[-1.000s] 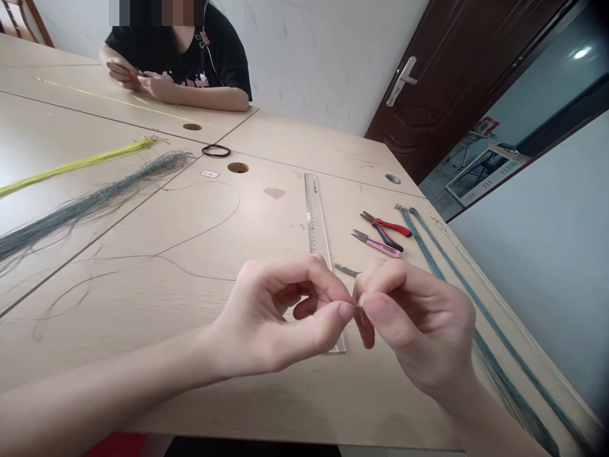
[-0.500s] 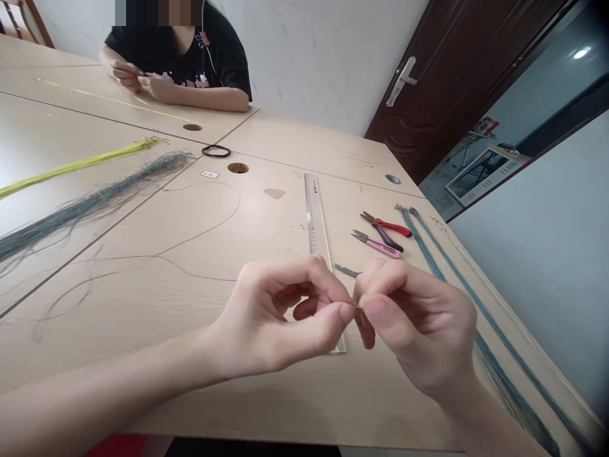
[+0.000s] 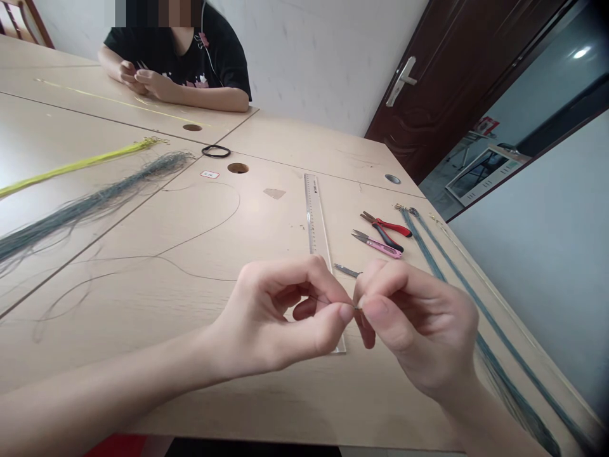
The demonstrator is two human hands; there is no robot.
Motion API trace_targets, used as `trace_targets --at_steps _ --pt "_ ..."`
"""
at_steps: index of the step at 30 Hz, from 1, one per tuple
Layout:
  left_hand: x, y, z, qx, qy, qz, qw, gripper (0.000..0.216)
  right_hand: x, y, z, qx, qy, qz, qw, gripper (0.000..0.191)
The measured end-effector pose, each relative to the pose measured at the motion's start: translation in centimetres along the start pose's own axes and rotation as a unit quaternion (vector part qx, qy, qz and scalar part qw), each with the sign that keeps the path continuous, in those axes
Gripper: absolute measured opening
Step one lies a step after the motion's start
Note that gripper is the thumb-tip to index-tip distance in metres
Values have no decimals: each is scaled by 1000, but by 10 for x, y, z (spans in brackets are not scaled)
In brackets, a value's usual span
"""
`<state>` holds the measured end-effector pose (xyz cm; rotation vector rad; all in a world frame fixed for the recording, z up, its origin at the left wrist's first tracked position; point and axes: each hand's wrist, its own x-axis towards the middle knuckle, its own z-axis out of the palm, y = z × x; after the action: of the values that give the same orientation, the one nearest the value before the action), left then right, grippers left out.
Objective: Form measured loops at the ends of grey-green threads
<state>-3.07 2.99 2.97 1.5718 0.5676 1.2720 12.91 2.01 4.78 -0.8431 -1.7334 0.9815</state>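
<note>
Thumb and forefinger of my left hand (image 3: 295,311) pinch a thin dark thread (image 3: 197,275), which trails left across the table in loose loops. Close against it, my right hand (image 3: 413,324) pinches a tiny piece at the thread's end; its kind is too small to make out. The fingertips of both hands nearly meet. Below and behind the hands lies a clear ruler (image 3: 316,216). Just beyond my right hand are metal tweezers-like tips (image 3: 347,270), partly covered, pink thread snips (image 3: 378,244) and red-and-black pliers (image 3: 386,230).
Grey-blue thread bundles (image 3: 428,254) run along the right edge. At left lie a yellow bundle (image 3: 85,164) and a tangled grey-blue bundle (image 3: 95,203). A black band (image 3: 216,151) sits by a table hole (image 3: 238,168). Across the table sits a person (image 3: 176,70), hands together.
My hands hold almost the same pose, with the tiny piece between the fingertips showing slightly more. The person opposite has shifted their hands a little.
</note>
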Motion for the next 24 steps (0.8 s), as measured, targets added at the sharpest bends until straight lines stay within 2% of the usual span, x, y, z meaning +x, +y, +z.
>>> trace_targets --at_steps 24 --pt "0 0 1 6 3 -13 1000 14 -2 2 -2 3 -17 -6 1000 16"
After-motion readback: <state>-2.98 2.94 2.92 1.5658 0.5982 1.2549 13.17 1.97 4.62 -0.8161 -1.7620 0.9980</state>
